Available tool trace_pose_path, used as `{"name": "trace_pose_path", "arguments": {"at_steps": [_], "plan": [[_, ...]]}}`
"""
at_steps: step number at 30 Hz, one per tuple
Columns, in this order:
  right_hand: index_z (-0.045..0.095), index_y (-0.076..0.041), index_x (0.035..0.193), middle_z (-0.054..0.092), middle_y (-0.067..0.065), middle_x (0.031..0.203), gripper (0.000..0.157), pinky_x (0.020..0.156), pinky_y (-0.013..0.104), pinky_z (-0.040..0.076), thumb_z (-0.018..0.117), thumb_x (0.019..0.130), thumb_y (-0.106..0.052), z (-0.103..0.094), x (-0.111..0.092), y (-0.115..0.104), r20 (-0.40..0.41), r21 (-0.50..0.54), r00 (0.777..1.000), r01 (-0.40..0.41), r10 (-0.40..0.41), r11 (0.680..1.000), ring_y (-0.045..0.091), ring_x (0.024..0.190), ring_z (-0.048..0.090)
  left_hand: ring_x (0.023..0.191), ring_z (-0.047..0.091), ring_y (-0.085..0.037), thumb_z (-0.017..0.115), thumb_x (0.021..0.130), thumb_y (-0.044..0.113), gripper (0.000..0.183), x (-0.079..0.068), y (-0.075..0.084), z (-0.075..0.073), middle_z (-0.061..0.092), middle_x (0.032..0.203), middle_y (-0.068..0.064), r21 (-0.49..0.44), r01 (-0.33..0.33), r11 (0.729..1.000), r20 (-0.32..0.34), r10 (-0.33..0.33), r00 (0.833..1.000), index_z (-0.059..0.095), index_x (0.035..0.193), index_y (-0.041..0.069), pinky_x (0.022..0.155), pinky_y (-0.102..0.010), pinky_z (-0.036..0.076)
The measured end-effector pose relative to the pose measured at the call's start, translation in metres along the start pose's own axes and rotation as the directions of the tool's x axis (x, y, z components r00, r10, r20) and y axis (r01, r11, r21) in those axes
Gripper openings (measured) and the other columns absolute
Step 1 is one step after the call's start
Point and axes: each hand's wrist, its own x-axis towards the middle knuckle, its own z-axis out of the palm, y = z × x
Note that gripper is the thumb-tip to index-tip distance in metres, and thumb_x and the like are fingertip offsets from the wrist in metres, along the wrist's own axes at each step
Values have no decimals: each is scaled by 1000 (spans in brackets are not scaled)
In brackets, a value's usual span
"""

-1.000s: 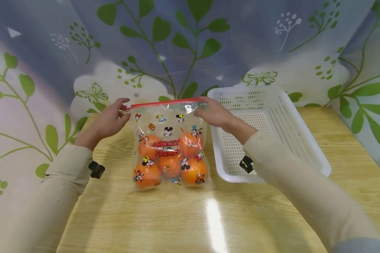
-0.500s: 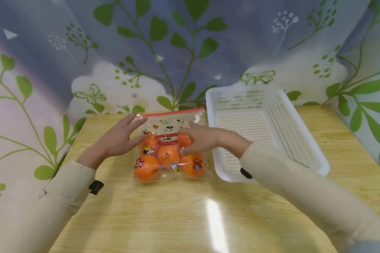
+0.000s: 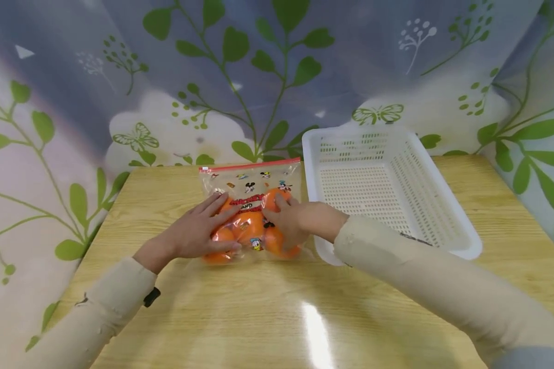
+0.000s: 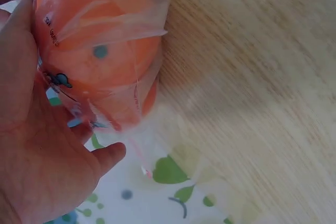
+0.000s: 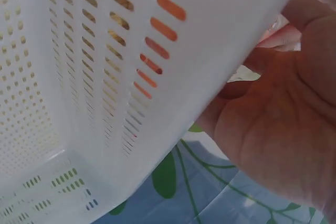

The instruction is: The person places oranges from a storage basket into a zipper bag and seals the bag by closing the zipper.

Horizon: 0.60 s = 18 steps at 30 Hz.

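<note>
A clear zip bag (image 3: 277, 169) with a red seal strip and cartoon prints lies flat on the table. Inside it are several oranges (image 3: 249, 229), partly covered by the hands. My left hand (image 3: 191, 231) lies over the bag's left side, fingers spread across the fruit. Over the right side, my right hand (image 3: 300, 223) rests with its fingers reaching down onto the oranges. In the left wrist view, the wrapped fruit (image 4: 105, 72) bulges beside the palm (image 4: 42, 150). The right wrist view has that palm (image 5: 283, 124) beside the basket wall, which hides much of the bag.
A white slotted plastic basket (image 3: 448, 200) stands right of the bag, close to its edge and under the right forearm. The wooden table (image 3: 240, 318) reaches back to a leaf-printed curtain (image 3: 268, 72).
Both hands have let go of the bag's top corners and come down onto the oranges. The bag's top has lowered from raised to flat on the table. The basket has stayed put.
</note>
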Motion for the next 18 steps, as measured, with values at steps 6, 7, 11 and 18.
{"name": "trace_pose_path", "arguments": {"at_steps": [6, 7, 11, 18], "plan": [[12, -23, 155, 0, 13, 158, 79, 112, 55, 21, 52, 94, -53, -12, -6, 19, -105, 94, 989, 111, -101, 989, 39, 142, 7, 144, -1, -34, 46, 86, 72, 89, 5, -5, -3, 6, 158, -14, -24, 14, 1000, -12, -14, 1000, 25, 153, 18, 112, -58, 16], [12, -23, 155, 0, 12, 159, 78, 113, 55, 18, 51, 95, -53, -14, -10, 23, -133, 106, 984, 131, -116, 986, 38, 142, 6, 144, -1, -35, 46, 86, 71, 88, 5, -7, -4, 5, 158, -13, -37, 22, 999, -18, -23, 1000, 23, 154, 19, 112, -59, 16], [15, -20, 155, 0, 12, 158, 75, 114, 55, 13, 51, 96, -49, -21, -34, 46, -265, 122, 954, 178, -140, 976, 38, 143, 2, 144, 0, -32, 44, 91, 67, 81, 3, -11, -13, 1, 159, -8, -77, 77, 994, -77, -83, 994, 19, 154, 23, 112, -59, 16], [30, -9, 150, 11, 20, 156, 64, 113, 57, 11, 51, 99, -40, -14, -76, 107, -527, 90, 843, 187, -113, 978, 40, 142, 7, 141, 18, -36, 42, 94, 62, 75, -11, -21, -30, 14, 158, -10, -42, 187, 981, -244, -192, 951, 21, 154, 22, 107, -61, 26]]}}
